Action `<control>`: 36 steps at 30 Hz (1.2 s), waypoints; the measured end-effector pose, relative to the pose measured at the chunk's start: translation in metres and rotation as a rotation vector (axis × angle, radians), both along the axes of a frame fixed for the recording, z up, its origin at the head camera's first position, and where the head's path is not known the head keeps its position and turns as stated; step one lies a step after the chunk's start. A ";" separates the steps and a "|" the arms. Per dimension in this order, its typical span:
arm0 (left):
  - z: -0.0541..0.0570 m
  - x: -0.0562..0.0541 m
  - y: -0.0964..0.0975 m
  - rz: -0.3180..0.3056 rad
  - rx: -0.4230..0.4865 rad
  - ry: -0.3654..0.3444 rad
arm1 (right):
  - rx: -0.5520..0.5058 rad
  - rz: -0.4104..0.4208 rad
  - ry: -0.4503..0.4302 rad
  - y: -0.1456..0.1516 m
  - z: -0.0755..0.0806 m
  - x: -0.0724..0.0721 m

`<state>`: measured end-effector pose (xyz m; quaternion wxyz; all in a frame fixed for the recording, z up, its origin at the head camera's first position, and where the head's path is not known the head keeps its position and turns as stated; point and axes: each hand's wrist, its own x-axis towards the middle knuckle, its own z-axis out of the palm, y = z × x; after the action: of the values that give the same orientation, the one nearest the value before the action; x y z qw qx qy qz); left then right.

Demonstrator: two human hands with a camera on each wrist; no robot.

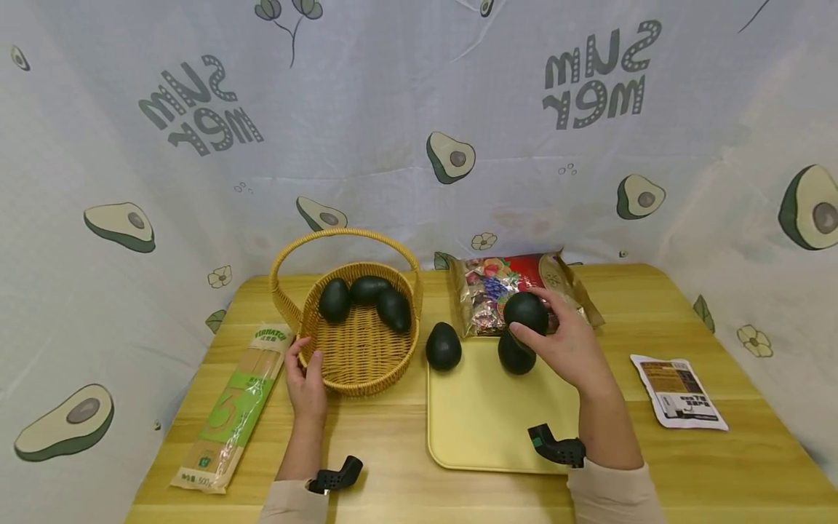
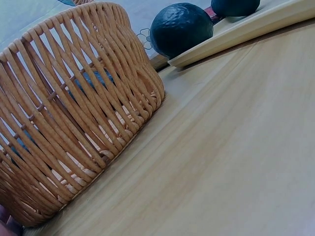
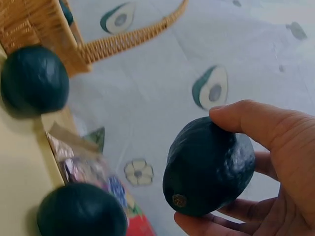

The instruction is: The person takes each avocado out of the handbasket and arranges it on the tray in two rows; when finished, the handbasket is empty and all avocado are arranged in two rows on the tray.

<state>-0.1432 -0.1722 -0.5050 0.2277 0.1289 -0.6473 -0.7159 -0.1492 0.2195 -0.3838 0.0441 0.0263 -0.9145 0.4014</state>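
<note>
The right hand (image 1: pixel 566 351) grasps one dark avocado (image 1: pixel 526 311) between thumb and fingers. The held avocado is raised above the rear of the yellow tray (image 1: pixel 484 429), apart from the surface. In the right wrist view its stem scar (image 3: pixel 179 200) faces the lower left, partly toward the camera; the long axis runs from this end toward the upper right, foreshortened. In the head view the outline is nearly round.

Two more avocados sit at the tray's rear. The left tray avocado (image 1: pixel 444 347) has its long axis front to back, narrow end rearward. The right tray avocado (image 1: pixel 516 354) is partly covered by the held one; its axis cannot be determined.

The left hand (image 1: pixel 305 389) touches the left side of the wicker basket (image 1: pixel 366 387); whether its fingers clamp the rim cannot be told. Three avocados (image 1: pixel 369 290) lie inside, against the rear wall.
</note>
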 end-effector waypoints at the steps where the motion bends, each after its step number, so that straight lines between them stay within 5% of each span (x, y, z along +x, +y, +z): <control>1: 0.000 0.000 0.000 0.001 -0.001 -0.003 | -0.008 -0.007 -0.012 0.005 -0.002 -0.001; 7: 0.001 0.001 0.000 -0.004 -0.002 -0.010 | -0.059 -0.046 -0.087 0.036 -0.012 -0.005; 18: -0.001 0.000 0.000 -0.011 0.012 0.022 | 0.069 -0.169 -0.231 0.079 -0.033 -0.007; 36: 0.000 0.002 0.001 -0.001 -0.005 0.019 | 0.157 -0.126 -0.326 0.096 -0.046 -0.006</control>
<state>-0.1409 -0.1712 -0.5049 0.2338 0.1212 -0.6471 -0.7155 -0.1554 0.3158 -0.4295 -0.0817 -0.0932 -0.9379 0.3240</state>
